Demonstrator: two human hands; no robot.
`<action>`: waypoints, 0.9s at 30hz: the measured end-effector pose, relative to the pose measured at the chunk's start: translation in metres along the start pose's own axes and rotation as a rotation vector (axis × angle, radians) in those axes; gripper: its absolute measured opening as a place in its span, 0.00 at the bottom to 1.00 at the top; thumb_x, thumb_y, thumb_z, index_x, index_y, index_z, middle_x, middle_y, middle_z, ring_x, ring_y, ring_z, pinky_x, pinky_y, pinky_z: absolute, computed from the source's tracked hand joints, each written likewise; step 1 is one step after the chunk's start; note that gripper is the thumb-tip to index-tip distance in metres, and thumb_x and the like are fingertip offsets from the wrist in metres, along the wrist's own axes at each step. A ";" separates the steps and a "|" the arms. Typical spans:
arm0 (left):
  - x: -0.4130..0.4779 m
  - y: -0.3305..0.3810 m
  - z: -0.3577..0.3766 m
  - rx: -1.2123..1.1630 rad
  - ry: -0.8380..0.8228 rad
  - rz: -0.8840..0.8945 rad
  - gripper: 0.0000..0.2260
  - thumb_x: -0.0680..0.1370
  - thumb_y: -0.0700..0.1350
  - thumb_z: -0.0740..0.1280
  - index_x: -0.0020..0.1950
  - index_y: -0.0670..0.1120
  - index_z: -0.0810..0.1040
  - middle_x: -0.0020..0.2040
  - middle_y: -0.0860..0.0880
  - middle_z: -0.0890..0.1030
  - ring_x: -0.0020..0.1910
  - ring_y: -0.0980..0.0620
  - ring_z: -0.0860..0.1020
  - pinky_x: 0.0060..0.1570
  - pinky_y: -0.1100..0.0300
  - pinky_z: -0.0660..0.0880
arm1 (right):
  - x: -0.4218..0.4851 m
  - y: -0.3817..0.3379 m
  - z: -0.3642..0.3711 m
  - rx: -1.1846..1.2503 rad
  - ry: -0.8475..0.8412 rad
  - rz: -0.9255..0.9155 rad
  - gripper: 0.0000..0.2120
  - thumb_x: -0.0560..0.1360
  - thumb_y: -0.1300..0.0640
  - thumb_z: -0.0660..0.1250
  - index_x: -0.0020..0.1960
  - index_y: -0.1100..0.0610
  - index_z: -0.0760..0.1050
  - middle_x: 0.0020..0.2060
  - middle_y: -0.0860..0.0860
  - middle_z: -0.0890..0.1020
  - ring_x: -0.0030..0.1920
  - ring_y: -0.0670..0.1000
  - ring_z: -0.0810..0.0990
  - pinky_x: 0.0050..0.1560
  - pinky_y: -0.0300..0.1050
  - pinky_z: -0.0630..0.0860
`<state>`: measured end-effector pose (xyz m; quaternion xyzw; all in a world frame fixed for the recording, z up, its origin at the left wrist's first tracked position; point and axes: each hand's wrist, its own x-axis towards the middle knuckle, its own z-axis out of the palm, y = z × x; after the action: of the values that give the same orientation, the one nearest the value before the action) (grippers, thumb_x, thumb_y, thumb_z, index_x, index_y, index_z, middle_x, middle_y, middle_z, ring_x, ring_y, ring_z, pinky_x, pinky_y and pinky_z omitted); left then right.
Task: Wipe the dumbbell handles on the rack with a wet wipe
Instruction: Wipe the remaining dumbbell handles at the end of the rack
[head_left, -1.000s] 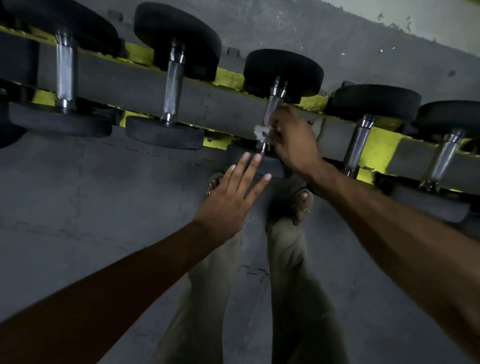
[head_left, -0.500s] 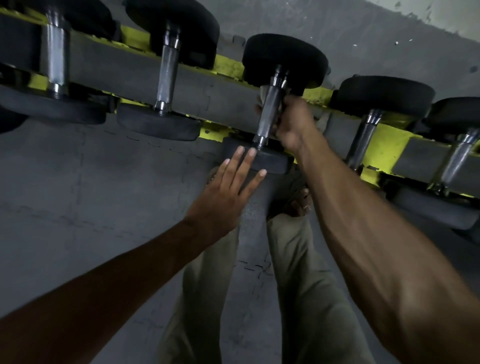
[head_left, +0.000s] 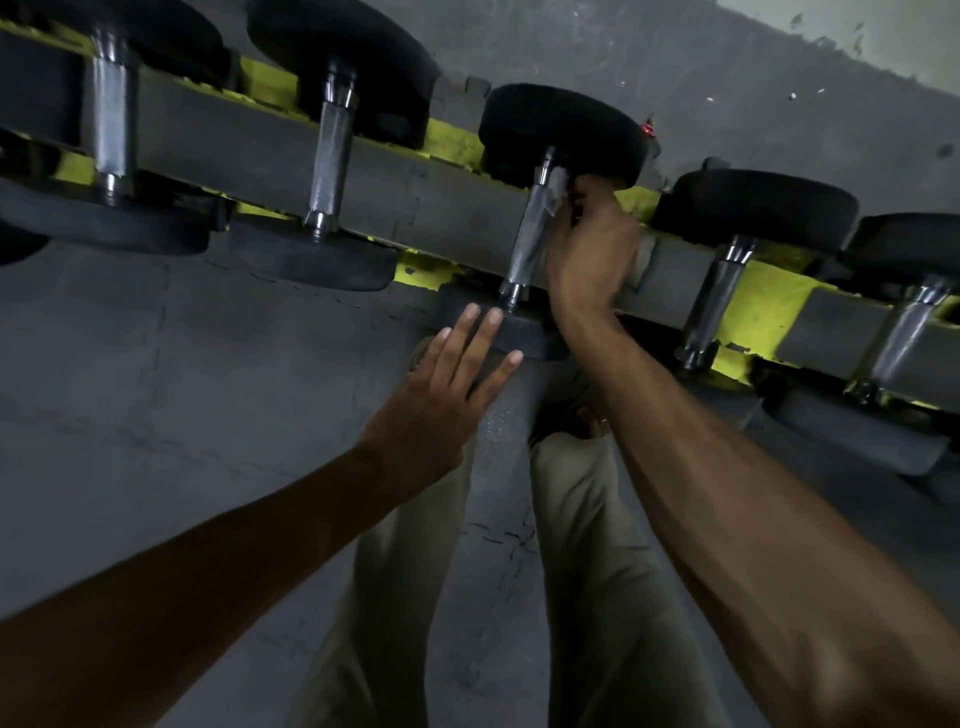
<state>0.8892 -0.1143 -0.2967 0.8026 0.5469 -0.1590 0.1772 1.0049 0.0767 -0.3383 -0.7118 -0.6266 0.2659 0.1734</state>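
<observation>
"Head view: where does the small white wet wipe sit?" one asks.

"Against the upper end of the knurled steel dumbbell handle, just below that dumbbell's far black round head," the other answers. "The right hand curls round the handle from the right and pinches the wipe to it."

"And the left hand?"

"It holds nothing, with its fingers straight and spread. The fingertips reach the near black head; whether they press on it cannot be told."

"So the hands are apart?"

"Yes, one at each end of the handle."

"What surrounds them?"

"That dumbbell lies across the grey and yellow rack, between a larger steel-handled dumbbell on the left and another on the right. Below are the grey matted floor and the person's khaki trousers."
</observation>
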 end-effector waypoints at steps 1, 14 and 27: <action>0.000 0.000 -0.002 0.004 -0.012 0.006 0.45 0.80 0.49 0.60 0.82 0.38 0.31 0.80 0.26 0.36 0.81 0.25 0.43 0.81 0.36 0.53 | -0.005 0.005 -0.002 -0.033 -0.028 -0.114 0.06 0.79 0.58 0.65 0.55 0.55 0.79 0.48 0.50 0.82 0.41 0.45 0.76 0.38 0.38 0.66; 0.000 0.004 -0.006 0.068 -0.040 -0.016 0.45 0.80 0.49 0.61 0.82 0.39 0.29 0.79 0.26 0.32 0.80 0.25 0.38 0.81 0.36 0.45 | 0.010 0.000 -0.021 -0.565 -0.741 -0.964 0.12 0.80 0.53 0.62 0.58 0.56 0.79 0.58 0.56 0.82 0.51 0.61 0.83 0.38 0.47 0.70; -0.002 0.008 -0.013 0.112 -0.079 -0.054 0.51 0.79 0.61 0.64 0.82 0.39 0.31 0.79 0.26 0.31 0.81 0.26 0.38 0.80 0.38 0.53 | 0.011 -0.053 0.002 -0.787 -1.006 -0.699 0.12 0.80 0.51 0.66 0.51 0.60 0.79 0.50 0.57 0.83 0.47 0.59 0.83 0.42 0.45 0.73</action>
<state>0.8967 -0.1127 -0.2830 0.7893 0.5512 -0.2258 0.1491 0.9621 0.0951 -0.3112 -0.2712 -0.8704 0.2450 -0.3298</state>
